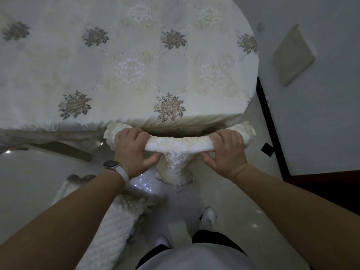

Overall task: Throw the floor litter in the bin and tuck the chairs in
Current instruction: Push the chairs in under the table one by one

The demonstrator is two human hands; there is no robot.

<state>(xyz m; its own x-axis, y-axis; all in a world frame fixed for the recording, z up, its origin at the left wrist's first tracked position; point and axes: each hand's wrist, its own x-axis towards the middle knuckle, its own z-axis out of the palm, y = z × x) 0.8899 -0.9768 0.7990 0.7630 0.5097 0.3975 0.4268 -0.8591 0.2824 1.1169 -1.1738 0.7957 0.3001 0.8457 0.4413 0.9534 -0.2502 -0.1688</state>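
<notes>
A chair with a cream embroidered cover stands against the near edge of the table; only the top rail of its back [180, 144] and the cover hanging down from it show. My left hand [133, 151] grips the rail near its left end, and my right hand [226, 152] grips it near the right end, fingers wrapped over the top and thumbs underneath. The seat is hidden under the table [124, 65], which wears a cream cloth with flower motifs. No litter and no bin are in sight.
A white quilted cushion or chair cover [109, 230] lies at my lower left by my feet. On the right runs a pale wall with a black skirting [270, 125] and a dark wooden piece [327, 188]. The floor is glossy tile.
</notes>
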